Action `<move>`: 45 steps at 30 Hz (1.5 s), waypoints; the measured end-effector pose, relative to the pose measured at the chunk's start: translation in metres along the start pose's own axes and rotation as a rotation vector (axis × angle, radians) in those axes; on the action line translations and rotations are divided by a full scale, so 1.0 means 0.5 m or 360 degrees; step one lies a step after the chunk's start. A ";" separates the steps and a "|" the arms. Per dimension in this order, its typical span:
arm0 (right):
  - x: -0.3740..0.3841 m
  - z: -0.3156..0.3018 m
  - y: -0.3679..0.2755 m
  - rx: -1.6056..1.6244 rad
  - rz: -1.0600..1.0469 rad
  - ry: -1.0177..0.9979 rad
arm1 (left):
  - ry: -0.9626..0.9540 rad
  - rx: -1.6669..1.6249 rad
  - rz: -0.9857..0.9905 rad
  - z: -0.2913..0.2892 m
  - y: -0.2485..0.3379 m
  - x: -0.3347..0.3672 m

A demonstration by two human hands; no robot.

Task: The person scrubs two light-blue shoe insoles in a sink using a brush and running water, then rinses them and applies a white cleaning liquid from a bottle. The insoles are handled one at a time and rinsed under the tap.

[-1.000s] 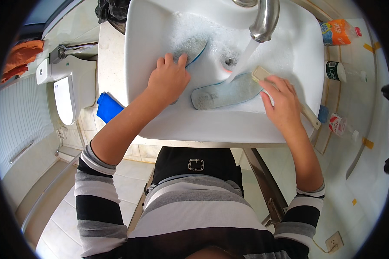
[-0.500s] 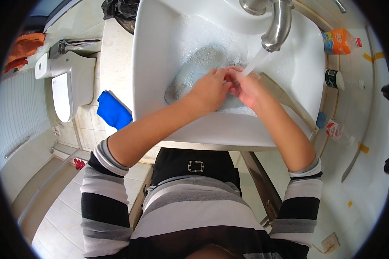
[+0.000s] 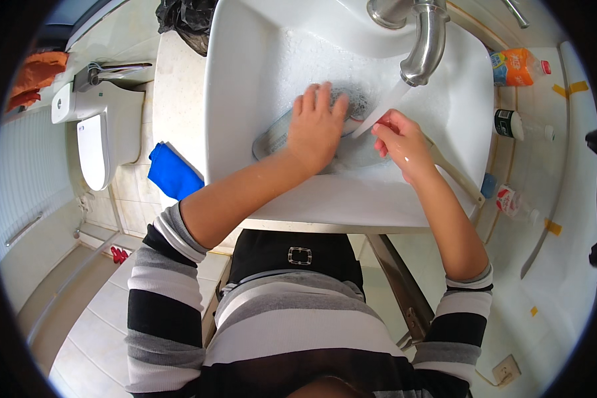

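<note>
My left hand (image 3: 315, 129) is over the white sink (image 3: 235, 179), fingers apart, above a pale grey-blue slipper (image 3: 273, 140) lying in the water. The hand hides part of the slipper. Beside the faucet's stream, my right hand (image 3: 404, 142) has its fingers curled together; whatever they may hold is too small to make out. Water from the metal faucet (image 3: 423, 50) runs down between both hands. A second greyish shape (image 3: 358, 156) lies under the water below them, its kind unclear. Past my right wrist a beige long handle (image 3: 459, 178) leans against the sink wall.
Orange (image 3: 514, 67) and clear plastic bottles (image 3: 516, 202) stand along the right side, with a dark-labelled container (image 3: 509, 124) between. A blue cloth (image 3: 174, 171) hangs at the counter's left edge. A black plastic bag (image 3: 186, 23) sits at the back left. The toilet (image 3: 98, 142) is farther left.
My hands, together under the stream before, have come apart. The left moved slightly left with its fingers spreading; the right drew back to the right. Fewer suds show in the water.
</note>
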State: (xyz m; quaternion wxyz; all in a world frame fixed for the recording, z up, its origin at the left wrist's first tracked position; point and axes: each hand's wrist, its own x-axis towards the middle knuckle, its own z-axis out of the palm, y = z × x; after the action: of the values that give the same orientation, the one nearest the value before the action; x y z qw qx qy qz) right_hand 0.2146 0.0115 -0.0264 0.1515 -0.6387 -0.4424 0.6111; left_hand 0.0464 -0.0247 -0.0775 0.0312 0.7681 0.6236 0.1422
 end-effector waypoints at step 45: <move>-0.077 -0.069 0.027 -0.0062 0.0051 0.0210 | -0.0984 -0.0914 -0.0138 -0.056 -0.035 0.040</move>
State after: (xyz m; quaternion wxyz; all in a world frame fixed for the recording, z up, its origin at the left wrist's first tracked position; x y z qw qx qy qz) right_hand 0.2566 -0.0129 -0.0040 0.1581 -0.6873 -0.4330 0.5614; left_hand 0.0264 -0.0054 -0.0511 0.4353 0.7078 0.5517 0.0716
